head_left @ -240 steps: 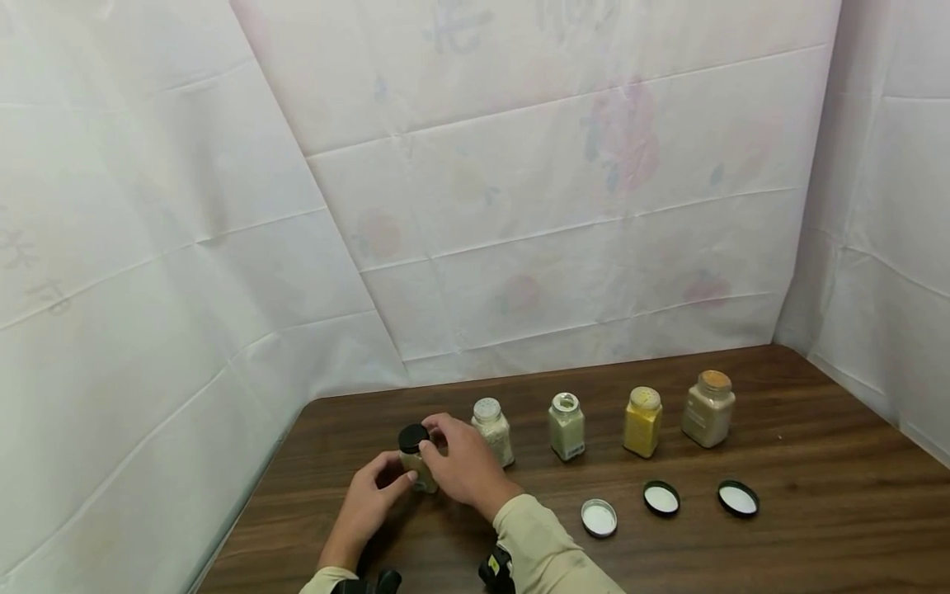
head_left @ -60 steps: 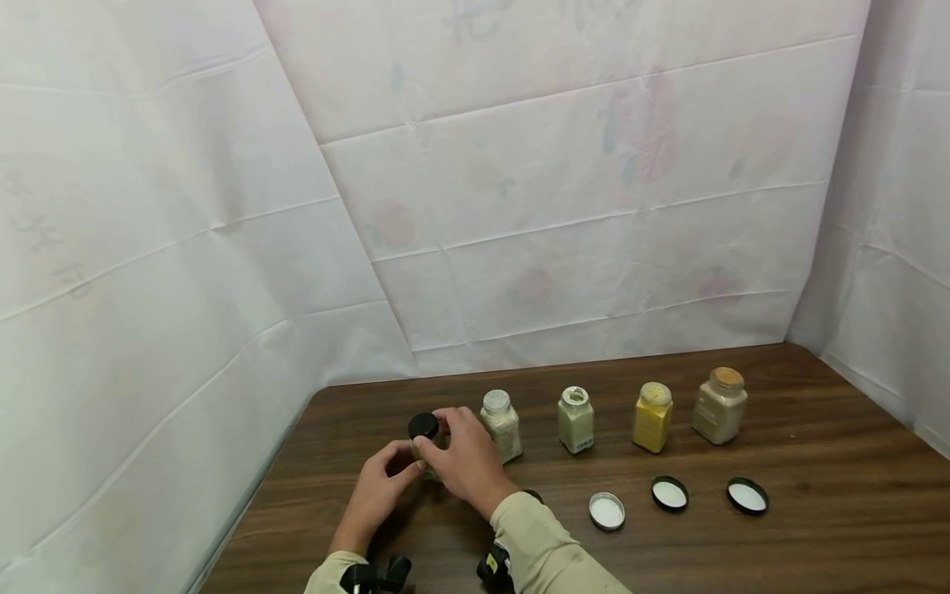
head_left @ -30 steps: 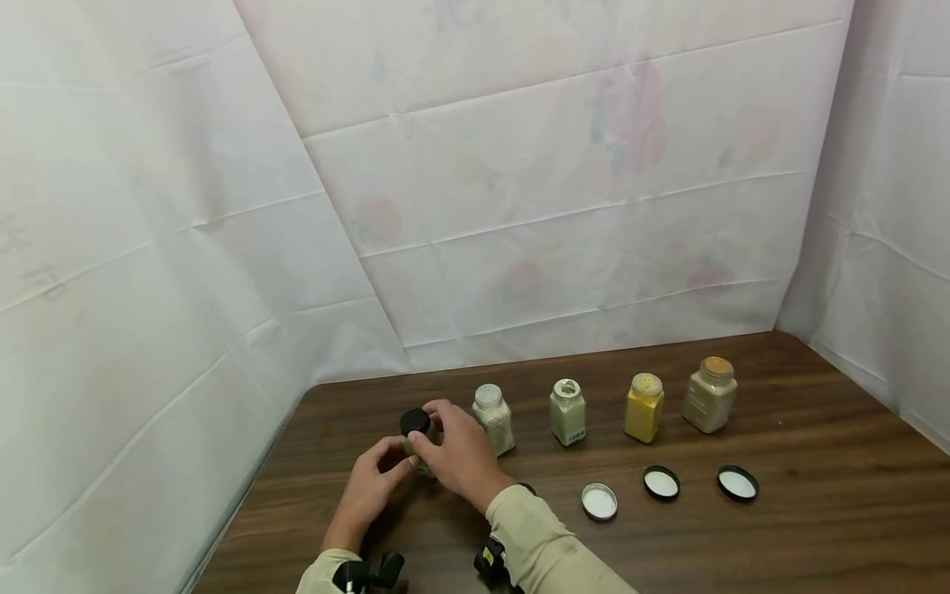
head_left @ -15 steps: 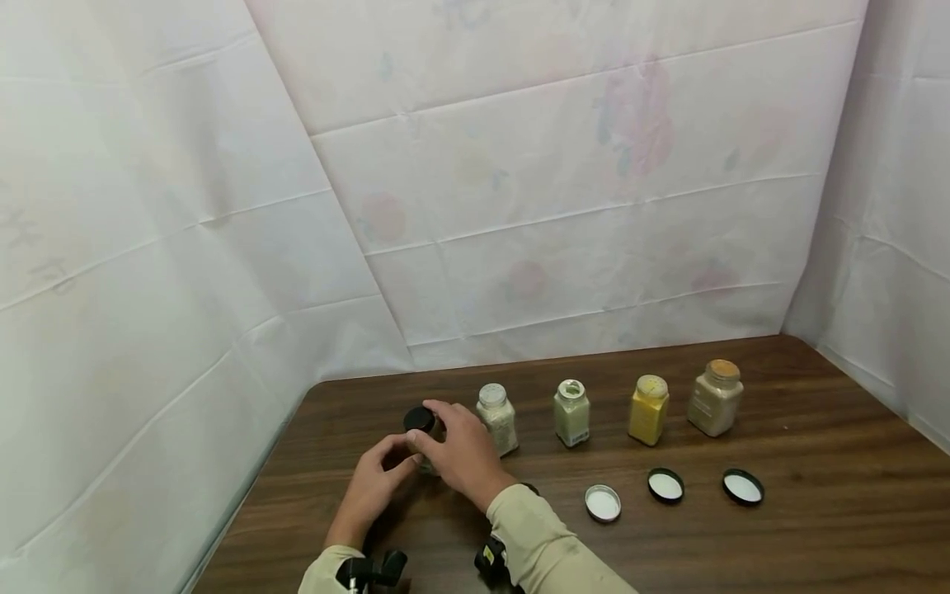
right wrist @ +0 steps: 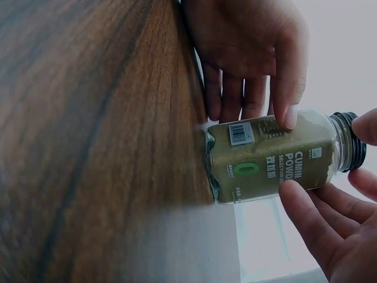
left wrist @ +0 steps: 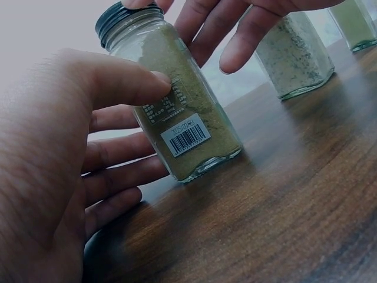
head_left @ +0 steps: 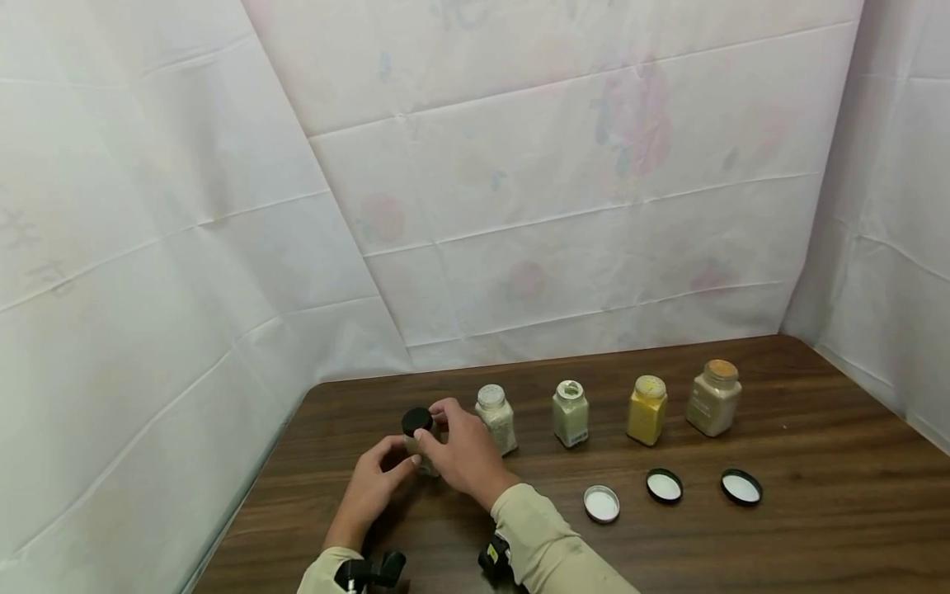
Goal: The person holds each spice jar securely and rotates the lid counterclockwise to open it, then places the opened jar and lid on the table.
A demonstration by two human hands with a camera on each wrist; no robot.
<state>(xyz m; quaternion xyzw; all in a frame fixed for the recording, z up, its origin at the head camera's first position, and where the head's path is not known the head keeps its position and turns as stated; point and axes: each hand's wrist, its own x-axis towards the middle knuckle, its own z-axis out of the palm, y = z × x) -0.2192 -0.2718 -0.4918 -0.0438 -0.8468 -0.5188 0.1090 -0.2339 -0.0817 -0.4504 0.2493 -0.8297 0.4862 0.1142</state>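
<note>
A square glass jar of cumin powder [right wrist: 259, 154] stands upright on the wooden table, its black screw cap [head_left: 416, 421] on top. My left hand [head_left: 368, 488] holds the jar's body, thumb on the side near the barcode and fingers around the other side. Two digits of my right hand [head_left: 467, 455] pinch the ridged cap. In the right wrist view another right fingertip [right wrist: 290, 191] lies against the printed label, and the rest of that hand runs out of frame. Just beyond the right hand stands a jar of whitish, flecked contents [head_left: 497, 422], partly hidden by it.
Farther right stand a pale green jar [head_left: 570, 419], a yellow jar [head_left: 647, 414] and a larger beige jar [head_left: 714, 406], all uncapped. In front of them three lids lie white side up: one silvery-rimmed lid [head_left: 601, 504] and two black-rimmed lids, the middle [head_left: 664, 487] and right [head_left: 741, 487].
Both hands stay at the same jar throughout. Over the last half second my right fingers and thumb shift slightly rightward around the cap. The other jars and lids keep their places.
</note>
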